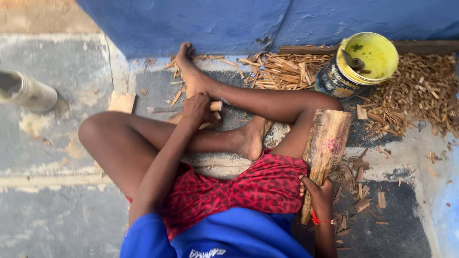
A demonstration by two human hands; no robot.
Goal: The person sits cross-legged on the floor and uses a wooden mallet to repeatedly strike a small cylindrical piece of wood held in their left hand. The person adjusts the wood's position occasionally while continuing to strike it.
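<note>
I sit on the floor with my legs crossed. My left hand (198,111) is closed around the pale wooden handle (216,106) of a tool that lies on the floor in front of my shins; its grey blade (161,110) points left. My right hand (318,190) grips the near end of a thick wooden plank (326,148), which leans beside my right knee. A red thread is tied around my right wrist.
A yellow-lined paint can (364,62) with a tool inside stands against the blue wall (248,21). Wood chips and splinters (416,91) are heaped along the wall and scattered on the right. A metal cylinder (26,91) lies at far left. A small wood block (121,102) sits nearby.
</note>
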